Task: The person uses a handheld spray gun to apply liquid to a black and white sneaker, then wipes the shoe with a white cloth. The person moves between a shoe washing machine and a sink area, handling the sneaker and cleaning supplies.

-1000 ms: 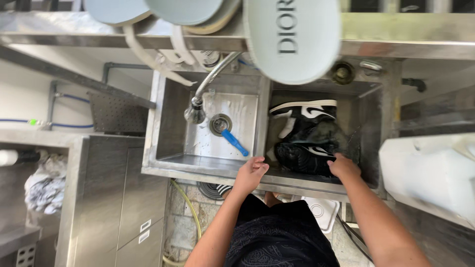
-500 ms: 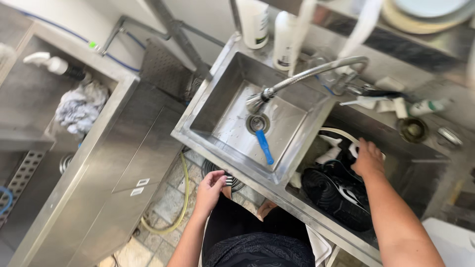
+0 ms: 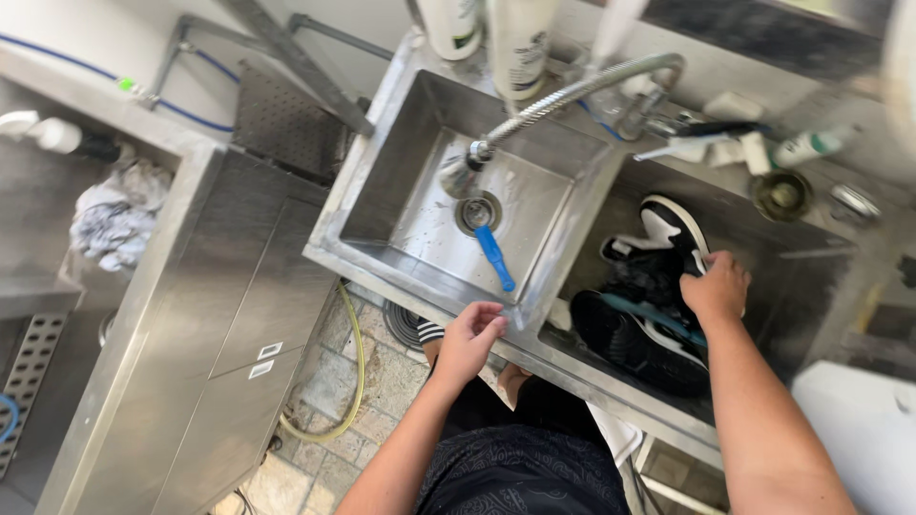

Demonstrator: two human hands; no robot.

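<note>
The right hand [image 3: 716, 286] is down in the right basin [image 3: 811, 277] of a steel double sink, fingers curled over the upper edge of a black and white shoe [image 3: 668, 234]. Whether the fingers close fully around that edge cannot be told. A second, dark shoe [image 3: 634, 348] lies sole-up just below it, in the same basin, touching the first. A teal strip [image 3: 649, 315] runs across the dark shoe.

The left hand [image 3: 472, 339] rests at the front rim [image 3: 382, 272] of the left basin, fingers loosely bent, holding nothing.

In the left basin [image 3: 534, 205] a blue brush [image 3: 494, 257] lies on the floor, one end at the drain [image 3: 477, 212]. A flexible metal faucet hose [image 3: 572, 95] arches over this basin, its spray head [image 3: 458, 175] hanging just above the drain.

Behind the sink stand two white bottles [image 3: 520, 43]. On the back ledge of the right basin lie a tube [image 3: 811, 145], a round metal strainer [image 3: 782, 194] and small white items.

To the left, a steel cabinet [image 3: 219, 315] adjoins the sink; crumpled cloth [image 3: 114, 215] sits on a counter beyond it. A yellow hose [image 3: 348, 381] loops on the stone floor.
</note>
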